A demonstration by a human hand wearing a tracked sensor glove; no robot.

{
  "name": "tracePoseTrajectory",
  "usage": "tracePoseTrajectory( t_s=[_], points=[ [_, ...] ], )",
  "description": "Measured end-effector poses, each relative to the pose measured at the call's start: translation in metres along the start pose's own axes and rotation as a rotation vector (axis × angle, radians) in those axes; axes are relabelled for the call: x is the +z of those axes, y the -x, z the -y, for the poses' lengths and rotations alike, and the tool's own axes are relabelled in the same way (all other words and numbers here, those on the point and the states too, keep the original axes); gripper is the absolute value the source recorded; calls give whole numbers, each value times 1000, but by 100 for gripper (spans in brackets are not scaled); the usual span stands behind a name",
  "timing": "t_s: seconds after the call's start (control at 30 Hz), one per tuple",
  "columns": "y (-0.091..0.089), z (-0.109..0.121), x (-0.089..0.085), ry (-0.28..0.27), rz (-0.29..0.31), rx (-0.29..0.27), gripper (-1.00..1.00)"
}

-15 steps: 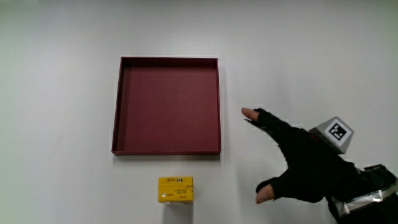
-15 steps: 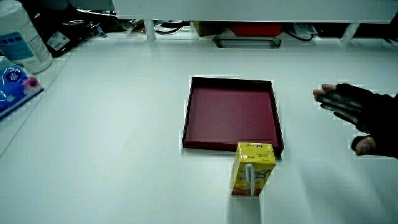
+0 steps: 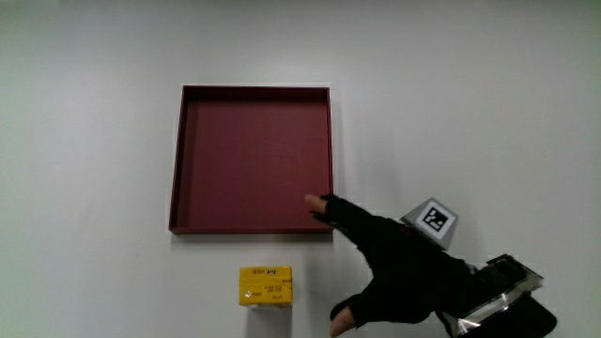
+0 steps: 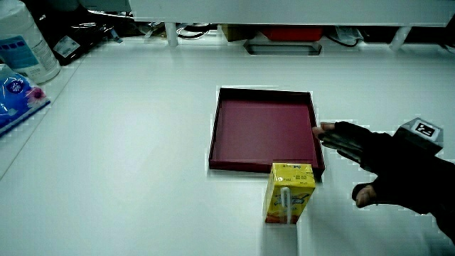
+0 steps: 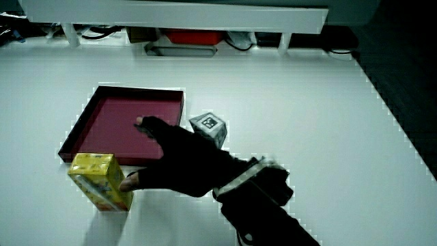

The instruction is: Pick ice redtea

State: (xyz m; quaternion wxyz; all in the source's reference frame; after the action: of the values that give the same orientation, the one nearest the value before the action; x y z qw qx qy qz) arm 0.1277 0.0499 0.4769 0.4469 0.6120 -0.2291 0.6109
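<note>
1. The yellow ice red tea carton stands upright on the white table, just beside the nearer wall of the dark red tray and closer to the person than the tray.
2. The hand is beside the carton, with its fingers spread and holding nothing; a fingertip reaches over the tray's near corner.
3. In a side view the thumb looks almost at the carton's side.
4. The table around the carton is bare and flat, so I think there is room to grab it.
</note>
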Motion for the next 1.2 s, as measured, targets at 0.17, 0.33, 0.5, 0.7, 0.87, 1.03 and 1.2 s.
tracePoseTrajectory(
  t_s=[0.17, 0.33, 0.5, 0.7, 0.87, 1.03, 1.2],
  points=[
    [-7, -13, -14, 17, 24, 39, 0],
    [-7, -25, -26, 42, -11, 86, 0],
    [-9, -31, -31, 50, -11, 107, 0],
    [-11, -31, -30, 29, -33, 127, 0],
    [-13, -30, -28, -13, -89, 164, 17],
    [-15, -29, -28, -73, -78, 183, 34],
    [-16, -30, -32, -107, -80, 194, 52]
  ],
)
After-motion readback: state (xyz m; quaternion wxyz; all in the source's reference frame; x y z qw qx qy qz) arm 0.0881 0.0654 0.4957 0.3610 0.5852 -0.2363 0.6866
